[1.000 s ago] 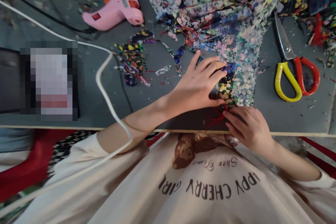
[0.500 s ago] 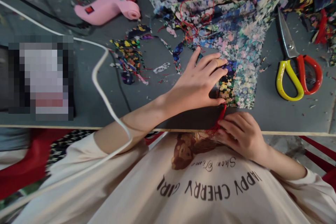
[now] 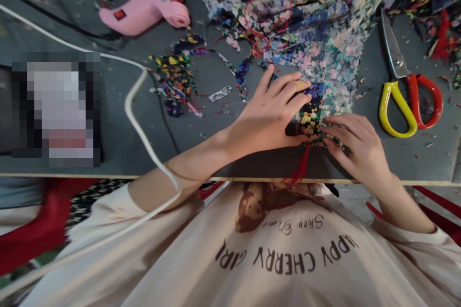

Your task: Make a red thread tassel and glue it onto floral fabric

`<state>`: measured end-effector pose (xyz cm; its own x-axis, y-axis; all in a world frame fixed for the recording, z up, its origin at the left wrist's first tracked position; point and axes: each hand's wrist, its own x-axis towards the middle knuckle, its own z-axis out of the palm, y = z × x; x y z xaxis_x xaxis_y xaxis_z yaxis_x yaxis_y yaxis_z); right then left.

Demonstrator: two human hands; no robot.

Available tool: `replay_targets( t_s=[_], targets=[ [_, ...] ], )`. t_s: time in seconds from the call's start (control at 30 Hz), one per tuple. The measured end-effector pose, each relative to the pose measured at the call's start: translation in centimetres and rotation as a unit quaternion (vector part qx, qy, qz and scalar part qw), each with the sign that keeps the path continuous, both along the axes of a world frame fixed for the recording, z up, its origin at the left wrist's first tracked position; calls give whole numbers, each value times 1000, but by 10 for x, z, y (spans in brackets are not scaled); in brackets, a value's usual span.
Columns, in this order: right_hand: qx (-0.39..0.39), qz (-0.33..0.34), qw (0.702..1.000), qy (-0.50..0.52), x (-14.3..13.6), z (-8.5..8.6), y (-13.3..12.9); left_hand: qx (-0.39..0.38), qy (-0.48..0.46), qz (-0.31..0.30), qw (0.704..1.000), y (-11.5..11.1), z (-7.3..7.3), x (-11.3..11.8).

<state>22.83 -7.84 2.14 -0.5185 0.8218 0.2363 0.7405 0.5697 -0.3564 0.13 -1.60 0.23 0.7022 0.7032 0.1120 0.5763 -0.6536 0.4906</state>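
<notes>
My left hand (image 3: pixel 279 105) lies with fingers spread at the left edge of a small dark floral fabric piece (image 3: pixel 311 117). Its thumb rests at the piece's near edge, beside a red tassel (image 3: pixel 300 165) that hangs toward the table edge. The dark piece lies on a larger pale floral fabric (image 3: pixel 334 76), bunched up further back. My right hand (image 3: pixel 360 146) is closed on the near right edge of the pale fabric, its fingertips close to the dark piece. Its fingers partly hide that corner.
Scissors (image 3: pixel 399 72) with yellow and red handles lie at the right. A pink glue gun (image 3: pixel 147 2) is at the back left. Fabric scraps (image 3: pixel 176 81) and red threads are scattered about. A white cable (image 3: pixel 139 124) crosses my left forearm; a blurred-out object (image 3: pixel 57 105) lies far left.
My right hand has let go of the red tassel and moved up and right to the pale fabric's edge. My left hand has stayed in place.
</notes>
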Motion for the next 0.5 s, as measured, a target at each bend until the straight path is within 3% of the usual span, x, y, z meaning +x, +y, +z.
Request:
replay_targets(
  t_s=[0.5],
  targets=[
    [-23, 35, 997, -63, 4, -1, 6, 7, 9, -28, 1000, 0, 3, 1]
  ],
)
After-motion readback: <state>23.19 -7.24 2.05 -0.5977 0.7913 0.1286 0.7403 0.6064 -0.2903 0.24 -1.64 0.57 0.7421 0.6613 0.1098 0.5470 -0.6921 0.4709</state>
